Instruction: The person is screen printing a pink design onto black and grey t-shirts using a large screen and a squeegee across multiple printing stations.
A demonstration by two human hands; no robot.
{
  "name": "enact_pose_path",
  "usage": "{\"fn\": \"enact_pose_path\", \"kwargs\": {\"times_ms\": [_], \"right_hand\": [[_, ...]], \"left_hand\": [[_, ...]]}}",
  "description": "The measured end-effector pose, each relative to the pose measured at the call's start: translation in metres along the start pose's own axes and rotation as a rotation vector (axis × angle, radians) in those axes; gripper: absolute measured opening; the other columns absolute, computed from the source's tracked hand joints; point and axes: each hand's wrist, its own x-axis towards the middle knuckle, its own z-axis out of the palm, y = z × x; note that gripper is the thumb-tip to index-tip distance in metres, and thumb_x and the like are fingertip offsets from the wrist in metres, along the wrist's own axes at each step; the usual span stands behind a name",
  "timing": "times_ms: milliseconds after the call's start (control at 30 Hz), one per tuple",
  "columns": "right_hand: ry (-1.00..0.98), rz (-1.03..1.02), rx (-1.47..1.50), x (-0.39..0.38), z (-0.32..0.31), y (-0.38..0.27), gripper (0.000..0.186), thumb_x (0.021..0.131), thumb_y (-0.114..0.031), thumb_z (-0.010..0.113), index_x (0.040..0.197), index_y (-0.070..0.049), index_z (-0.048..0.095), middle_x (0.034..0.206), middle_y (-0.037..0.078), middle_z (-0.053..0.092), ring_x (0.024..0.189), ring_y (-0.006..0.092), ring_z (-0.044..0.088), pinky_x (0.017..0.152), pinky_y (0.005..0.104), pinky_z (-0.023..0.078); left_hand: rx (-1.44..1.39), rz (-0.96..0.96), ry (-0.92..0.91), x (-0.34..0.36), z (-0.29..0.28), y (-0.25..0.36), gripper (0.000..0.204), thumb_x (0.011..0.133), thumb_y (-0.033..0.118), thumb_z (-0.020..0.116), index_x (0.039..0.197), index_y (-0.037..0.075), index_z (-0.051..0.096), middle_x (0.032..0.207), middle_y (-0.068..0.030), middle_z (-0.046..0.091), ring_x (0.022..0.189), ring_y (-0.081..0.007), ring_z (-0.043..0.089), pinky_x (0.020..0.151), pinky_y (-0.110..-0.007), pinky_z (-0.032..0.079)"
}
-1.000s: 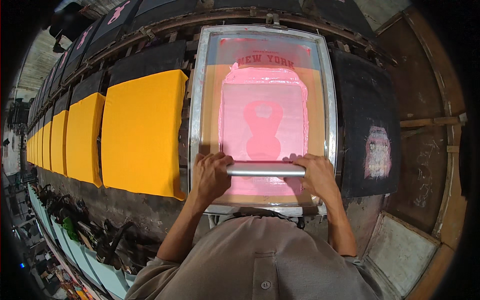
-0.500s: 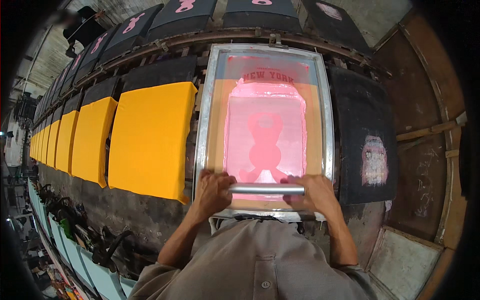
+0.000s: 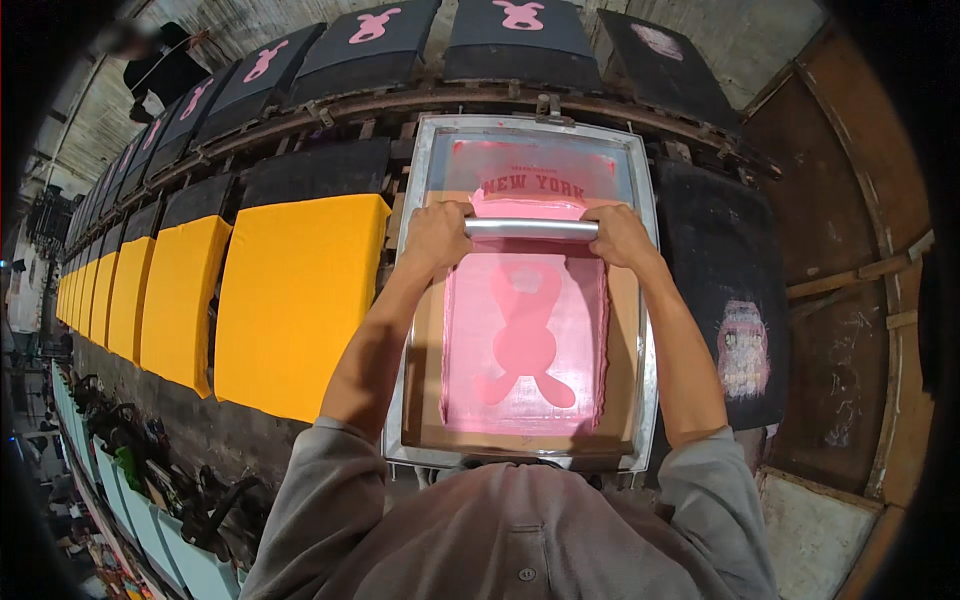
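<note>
Both hands, left (image 3: 436,236) & right (image 3: 620,236), grip squeegee (image 3: 531,229) tight (pink-inked screen (image 3: 640,300) beneath).

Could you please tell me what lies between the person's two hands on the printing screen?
In the head view, the silver squeegee handle spans from the left hand to the right hand, over pink ink.

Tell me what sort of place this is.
Most likely a screen-printing workshop: both hands grip a metal squeegee across a framed screen flooded with pink ink, beside a long row of yellow fabric panels.
</note>
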Motion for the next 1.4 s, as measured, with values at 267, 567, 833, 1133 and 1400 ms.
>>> {"fn": "enact_pose_path", "kwargs": {"times_ms": [267, 567, 833, 1133, 1400], "right_hand": [[-0.195, 0.138, 0.083, -0.042, -0.012, -0.031, 0.043, 0.064, 0.000, 0.066, 0.106, -0.002, 0.075, 0.099, 0.024, 0.071, 0.093, 0.0411, 0.068, 0.089, 0.0444, 0.053], [-0.226, 0.144, 0.152, -0.120, -0.012, -0.069, 0.041, 0.063, 0.005, 0.063, 0.102, -0.002, 0.075, 0.096, 0.021, 0.070, 0.088, 0.0408, 0.068, 0.083, 0.0450, 0.054], [-0.233, 0.185, 0.233, -0.184, -0.014, -0.104, 0.037, 0.061, 0.002, 0.073, 0.097, -0.002, 0.073, 0.089, 0.017, 0.069, 0.082, 0.0380, 0.068, 0.074, 0.0438, 0.055], [-0.252, 0.156, 0.218, -0.253, -0.006, -0.127, 0.043, 0.059, 0.001, 0.069, 0.102, -0.003, 0.073, 0.094, 0.014, 0.069, 0.090, 0.0362, 0.067, 0.084, 0.0432, 0.054], [-0.290, 0.160, 0.184, -0.244, -0.021, -0.132, 0.046, 0.061, 0.001, 0.069, 0.106, -0.010, 0.075, 0.093, 0.013, 0.070, 0.086, 0.0340, 0.068, 0.083, 0.0425, 0.054]], "left_hand": [[-0.058, 0.024, -0.089, -0.047, -0.008, 0.008, 0.022, 0.070, 0.002, 0.064, 0.089, 0.009, 0.073, 0.081, -0.0156, 0.070, 0.078, -0.0372, 0.068, 0.072, -0.048, 0.053], [-0.175, 0.095, 0.013, -0.126, -0.013, 0.029, 0.006, 0.074, 0.005, 0.063, 0.076, 0.010, 0.064, 0.071, -0.0087, 0.063, 0.068, -0.0318, 0.064, 0.061, -0.047, 0.042], [-0.187, -0.047, -0.139, -0.193, -0.024, 0.054, 0.019, 0.068, 0.002, 0.065, 0.085, 0.009, 0.070, 0.085, -0.0090, 0.069, 0.084, -0.0306, 0.068, 0.075, -0.044, 0.045], [-0.221, -0.068, -0.200, -0.255, -0.032, 0.073, 0.017, 0.068, 0.004, 0.068, 0.084, 0.010, 0.069, 0.088, -0.0076, 0.069, 0.085, -0.0281, 0.068, 0.074, -0.041, 0.042], [-0.180, -0.020, -0.208, -0.256, -0.037, 0.072, 0.021, 0.068, 0.000, 0.068, 0.086, 0.010, 0.072, 0.084, -0.0072, 0.070, 0.080, -0.0255, 0.068, 0.076, -0.041, 0.043]]}}
